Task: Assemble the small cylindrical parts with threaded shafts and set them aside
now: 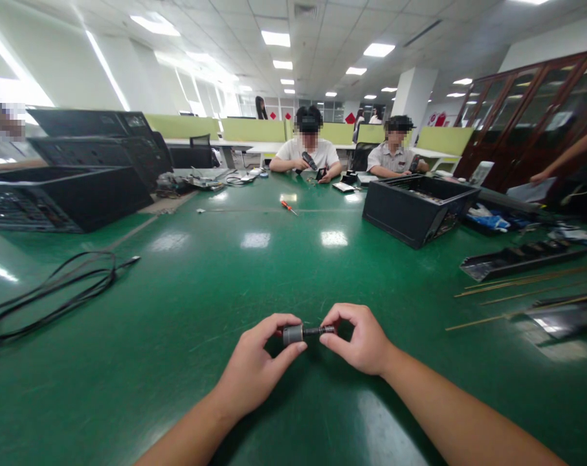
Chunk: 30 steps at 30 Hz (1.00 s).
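Observation:
Just above the green table, my left hand (261, 359) pinches a short grey metal cylinder (293, 334), which looks like a small motor, between thumb and fingers. A thin dark shaft (312, 331) sticks out of its right end, lying level. The shaft's ridged far tip is pinched by my right hand (358, 340), with thumb and index finger forming a ring. Both hands are close together, low in the middle of the view. The fingers cover part of the cylinder's left end.
An orange-handled screwdriver (288, 207) lies farther back on the green table (215, 272). Black cables (94, 278) coil at left. Black computer cases (414, 207) stand on both sides. Metal strips and thin rods (507, 285) lie at right. Two people sit across, one holding a power tool (309, 160).

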Each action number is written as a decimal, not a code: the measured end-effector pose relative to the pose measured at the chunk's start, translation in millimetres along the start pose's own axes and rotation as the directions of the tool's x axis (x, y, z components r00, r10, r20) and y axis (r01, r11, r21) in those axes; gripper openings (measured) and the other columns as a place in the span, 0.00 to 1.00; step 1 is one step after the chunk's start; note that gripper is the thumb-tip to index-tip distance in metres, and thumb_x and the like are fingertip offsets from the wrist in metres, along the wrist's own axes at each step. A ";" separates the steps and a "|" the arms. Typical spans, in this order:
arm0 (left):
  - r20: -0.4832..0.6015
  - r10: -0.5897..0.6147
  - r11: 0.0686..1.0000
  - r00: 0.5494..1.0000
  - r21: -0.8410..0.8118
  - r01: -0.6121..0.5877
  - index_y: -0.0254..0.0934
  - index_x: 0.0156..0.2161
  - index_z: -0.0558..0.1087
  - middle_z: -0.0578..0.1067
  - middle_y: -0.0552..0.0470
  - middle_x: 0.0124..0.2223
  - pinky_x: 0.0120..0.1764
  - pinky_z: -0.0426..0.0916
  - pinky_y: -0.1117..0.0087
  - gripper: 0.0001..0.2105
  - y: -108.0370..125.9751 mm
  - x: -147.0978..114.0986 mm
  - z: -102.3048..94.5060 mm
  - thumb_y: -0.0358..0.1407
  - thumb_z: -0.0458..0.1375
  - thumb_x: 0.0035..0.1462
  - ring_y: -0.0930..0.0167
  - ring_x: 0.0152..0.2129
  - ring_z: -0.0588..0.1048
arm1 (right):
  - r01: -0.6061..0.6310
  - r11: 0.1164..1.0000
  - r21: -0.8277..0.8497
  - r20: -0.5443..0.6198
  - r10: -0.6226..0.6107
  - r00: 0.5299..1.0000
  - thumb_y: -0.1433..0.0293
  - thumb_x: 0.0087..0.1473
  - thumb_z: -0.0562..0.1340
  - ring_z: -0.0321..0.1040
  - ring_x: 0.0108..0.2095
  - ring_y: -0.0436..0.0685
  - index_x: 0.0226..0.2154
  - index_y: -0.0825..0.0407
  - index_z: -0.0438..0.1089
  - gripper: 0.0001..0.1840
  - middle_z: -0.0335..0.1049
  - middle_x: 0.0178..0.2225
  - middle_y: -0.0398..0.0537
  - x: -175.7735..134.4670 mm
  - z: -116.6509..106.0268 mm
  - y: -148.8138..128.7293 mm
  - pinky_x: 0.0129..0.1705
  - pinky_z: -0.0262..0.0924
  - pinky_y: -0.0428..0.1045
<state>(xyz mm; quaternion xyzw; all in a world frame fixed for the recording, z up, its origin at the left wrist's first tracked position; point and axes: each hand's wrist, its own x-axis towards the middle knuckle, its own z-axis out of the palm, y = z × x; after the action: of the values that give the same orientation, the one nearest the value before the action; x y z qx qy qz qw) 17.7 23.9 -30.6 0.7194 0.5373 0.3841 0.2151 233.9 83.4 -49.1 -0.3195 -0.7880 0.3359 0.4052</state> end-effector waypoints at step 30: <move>0.019 -0.043 0.999 0.999 -0.018 0.044 0.42 0.46 0.73 0.78 0.53 0.43 0.45 0.68 0.68 0.11 -4.1 0.2 -2.7 0.39 0.61 0.58 0.68 0.40 0.75 | -0.016 0.997 0.080 -0.030 0.019 0.999 0.69 0.50 0.65 0.65 0.27 0.52 0.27 0.54 0.71 0.05 0.69 0.24 0.43 1.0 -4.8 0.9 0.32 0.58 0.46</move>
<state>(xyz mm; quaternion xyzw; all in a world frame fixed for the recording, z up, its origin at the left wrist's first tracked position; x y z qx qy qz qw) 13.0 25.2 -31.8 0.7091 0.5471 0.3774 0.2352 237.7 86.1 -47.3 -0.3151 -0.7648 0.3658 0.4266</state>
